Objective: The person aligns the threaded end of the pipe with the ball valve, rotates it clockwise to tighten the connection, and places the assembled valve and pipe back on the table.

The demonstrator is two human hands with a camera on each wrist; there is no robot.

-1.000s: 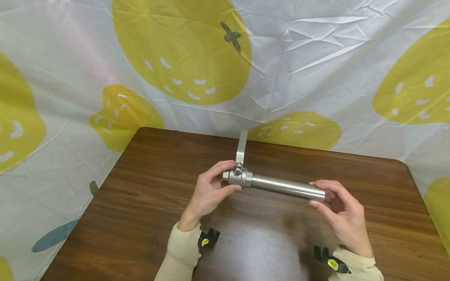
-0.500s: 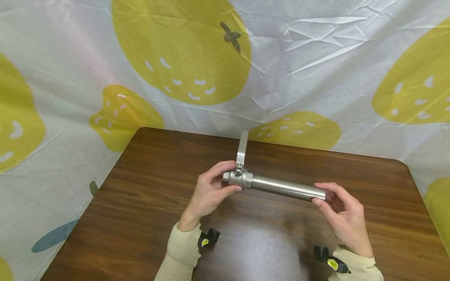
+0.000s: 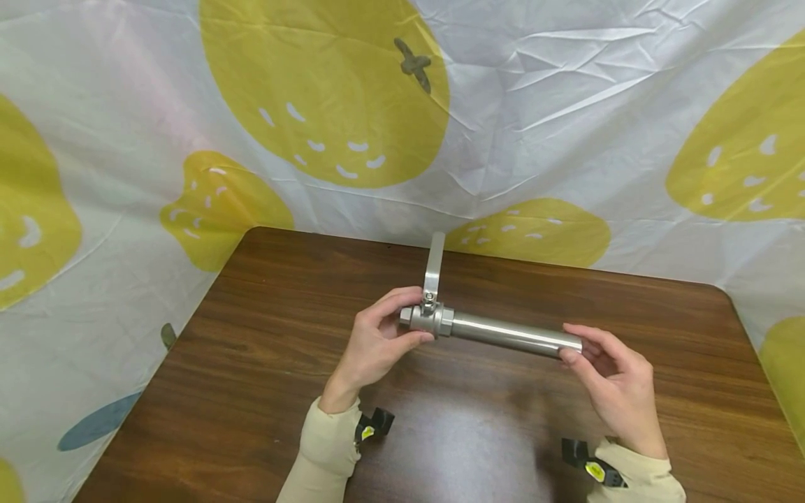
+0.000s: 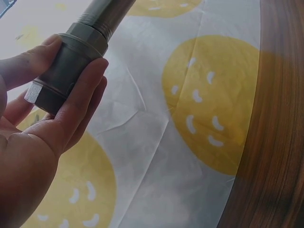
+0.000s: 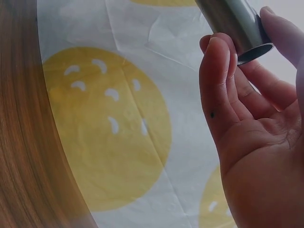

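A steel ball valve (image 3: 425,319) with a flat lever handle (image 3: 434,262) is joined to a shiny metal pipe (image 3: 509,334). My left hand (image 3: 377,342) grips the valve body, thumb on the near side and fingers on the far side. The lever points away toward the back of the table. At the pipe's other end, my right hand (image 3: 616,381) pinches the pipe between thumb and fingers. In the right wrist view the open rim of the pipe (image 5: 237,26) shows. The left wrist view shows threads where the pipe meets the valve's hex end (image 4: 88,35).
Both hands hold the parts above a brown wood-grain table (image 3: 251,419). A white cloth (image 3: 541,140) with yellow fruit prints hangs behind and beside it. Black wrist cameras (image 3: 380,423) sit on both beige sleeves.
The right hand's thumb and fingers have shifted slightly on the pipe's end. The left hand and the valve stay almost in place.
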